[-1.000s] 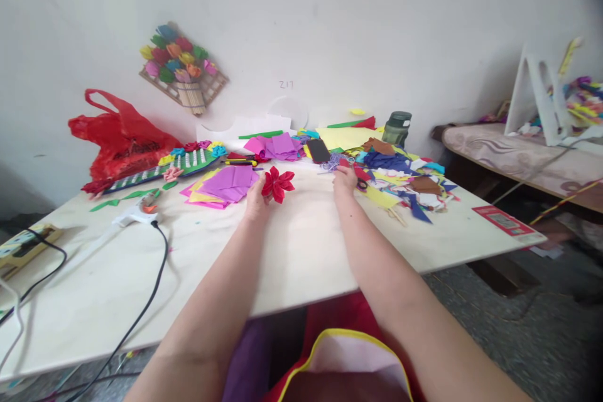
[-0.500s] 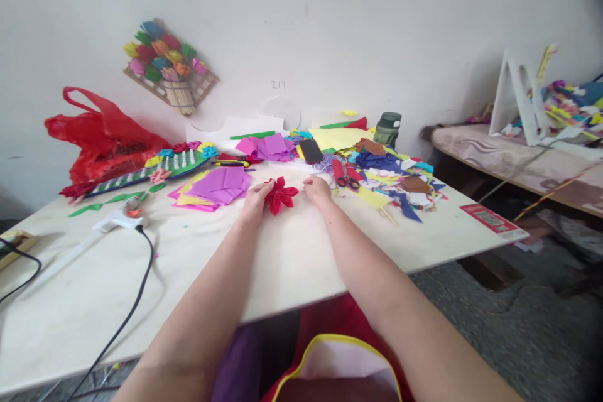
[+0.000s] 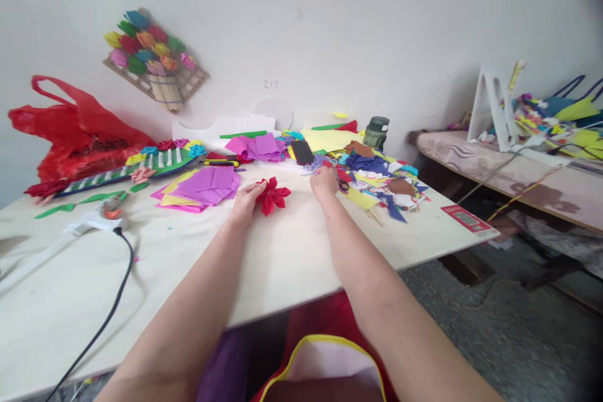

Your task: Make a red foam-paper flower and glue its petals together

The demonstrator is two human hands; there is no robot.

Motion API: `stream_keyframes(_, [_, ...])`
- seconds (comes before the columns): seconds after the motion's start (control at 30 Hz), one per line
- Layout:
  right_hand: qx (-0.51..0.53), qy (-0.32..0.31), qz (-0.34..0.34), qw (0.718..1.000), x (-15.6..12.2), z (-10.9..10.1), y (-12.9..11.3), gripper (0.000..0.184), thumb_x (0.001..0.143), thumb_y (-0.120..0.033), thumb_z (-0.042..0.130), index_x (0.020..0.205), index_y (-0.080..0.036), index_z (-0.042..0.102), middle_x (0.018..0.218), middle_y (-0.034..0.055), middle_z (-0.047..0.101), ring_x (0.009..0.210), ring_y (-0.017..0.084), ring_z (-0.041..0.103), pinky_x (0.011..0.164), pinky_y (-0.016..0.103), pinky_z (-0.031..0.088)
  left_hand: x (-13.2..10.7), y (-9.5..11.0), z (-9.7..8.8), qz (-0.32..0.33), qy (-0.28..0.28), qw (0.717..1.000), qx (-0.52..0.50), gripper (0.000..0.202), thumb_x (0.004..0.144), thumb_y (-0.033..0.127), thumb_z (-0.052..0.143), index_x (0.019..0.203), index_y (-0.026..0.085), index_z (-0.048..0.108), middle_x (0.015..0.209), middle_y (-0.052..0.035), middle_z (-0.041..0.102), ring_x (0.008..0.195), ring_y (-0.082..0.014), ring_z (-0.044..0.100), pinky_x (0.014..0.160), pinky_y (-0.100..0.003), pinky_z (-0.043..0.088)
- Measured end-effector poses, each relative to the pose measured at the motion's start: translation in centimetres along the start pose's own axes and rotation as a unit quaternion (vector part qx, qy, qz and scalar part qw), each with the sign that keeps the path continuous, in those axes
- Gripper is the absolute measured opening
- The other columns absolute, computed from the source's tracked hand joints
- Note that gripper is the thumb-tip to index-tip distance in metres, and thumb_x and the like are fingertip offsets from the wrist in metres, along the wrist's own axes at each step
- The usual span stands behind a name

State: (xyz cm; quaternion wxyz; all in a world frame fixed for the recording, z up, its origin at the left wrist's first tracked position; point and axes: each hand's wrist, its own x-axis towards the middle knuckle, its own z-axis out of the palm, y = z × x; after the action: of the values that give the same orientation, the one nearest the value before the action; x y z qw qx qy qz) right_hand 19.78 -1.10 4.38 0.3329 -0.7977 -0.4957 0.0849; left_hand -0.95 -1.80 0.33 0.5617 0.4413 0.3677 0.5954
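Observation:
My left hand (image 3: 246,202) pinches one side of a red folded paper flower (image 3: 272,195) with several pointed petals, holding it just over the pale table. Farther right, my right hand (image 3: 324,182) is stretched to the near edge of the paper pile, at the scissors (image 3: 344,187) and a red paper piece (image 3: 342,174). It covers part of the scissors, and its fingertips are hard to make out. Beside those fingers lies a tangle of purple-grey yarn (image 3: 315,163).
Purple and yellow paper sheets (image 3: 207,187) lie left of the flower. A white glue gun (image 3: 97,220) with a black cord rests at the left. A phone (image 3: 302,152), a dark green bottle (image 3: 377,132) and coloured scraps (image 3: 377,169) are at the back. A red bag (image 3: 85,132) stands back left.
My right hand has moved away from beside the flower, forward and right to the scissors and red paper. My left hand still holds the flower. The view has turned slightly right.

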Motion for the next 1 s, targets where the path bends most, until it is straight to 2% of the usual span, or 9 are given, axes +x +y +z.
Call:
stream_keyframes(0.17, [-0.077,-0.006,0.009,0.997,1.6,-1.7,0.7,0.034,0.083,-0.02,0.054,0.114,-0.015,0.068,0.121,0.0176,0.065,0.116,0.03,0.059,0.094,0.04,0.047,0.0,0.0,-0.2,-0.001,-0.014,1.0,0.003,0.039,0.056,0.047,0.086,0.069,0.014,0.069,0.063,-0.0072,0.07,0.061,-0.022,0.066,0.054,-0.028,0.045])
stream_keyframes(0.33, [-0.16,0.01,0.049,0.986,3.0,-3.5,3.6,0.033,0.085,-0.023,0.057,0.113,-0.011,0.069,0.119,0.0204,0.067,0.123,0.03,0.056,0.102,0.043,0.041,0.0,0.1,-0.1,0.006,-0.01,1.0,0.009,0.042,0.054,0.049,0.086,0.07,0.014,0.07,0.065,-0.0075,0.071,0.058,-0.0202,0.064,0.055,-0.028,0.046])
stream_keyframes(0.5, [-0.196,-0.011,0.097,0.976,3.4,-4.0,6.1,0.039,0.084,-0.027,0.06,0.119,-0.012,0.066,0.126,0.0217,0.063,0.124,0.032,0.054,0.098,0.043,0.044,0.1,0.1,0.0,-0.012,-0.029,1.0,0.002,0.042,0.057,0.049,0.085,0.077,0.014,0.071,0.07,-0.0095,0.073,0.059,-0.0235,0.066,0.056,-0.031,0.048])
stream_keyframes(0.67, [-0.185,-0.003,0.078,0.98,3.0,-3.7,5.9,0.038,0.085,-0.021,0.057,0.121,-0.011,0.066,0.125,0.0235,0.063,0.119,0.03,0.06,0.093,0.038,0.049,0.1,0.1,0.2,-0.026,-0.048,0.998,-0.01,0.039,0.057,0.045,0.085,0.077,0.015,0.07,0.07,-0.0087,0.073,0.062,-0.0251,0.068,0.056,-0.031,0.049])
stream_keyframes(0.8, [-0.183,-0.021,0.082,0.979,3.0,-3.6,5.6,0.037,0.087,-0.015,0.052,0.121,-0.012,0.066,0.123,0.0216,0.065,0.117,0.027,0.062,0.092,0.036,0.05,0.1,0.0,0.2,-0.031,-0.044,0.999,0.006,0.039,0.059,0.047,0.084,0.077,0.015,0.071,0.071,-0.0097,0.073,0.064,-0.0258,0.068,0.059,-0.033,0.05])
stream_keyframes(1.0, [-0.189,-0.028,0.086,0.978,3.5,-3.6,5.9,0.035,0.082,-0.026,0.063,0.114,-0.015,0.069,0.12,0.0195,0.067,0.115,0.028,0.064,0.088,0.035,0.051,0.2,-0.2,0.1,-0.024,-0.046,0.999,-0.01,0.039,0.058,0.045,0.085,0.08,0.015,0.072,0.074,-0.0107,0.074,0.07,-0.0277,0.07,0.06,-0.033,0.05])
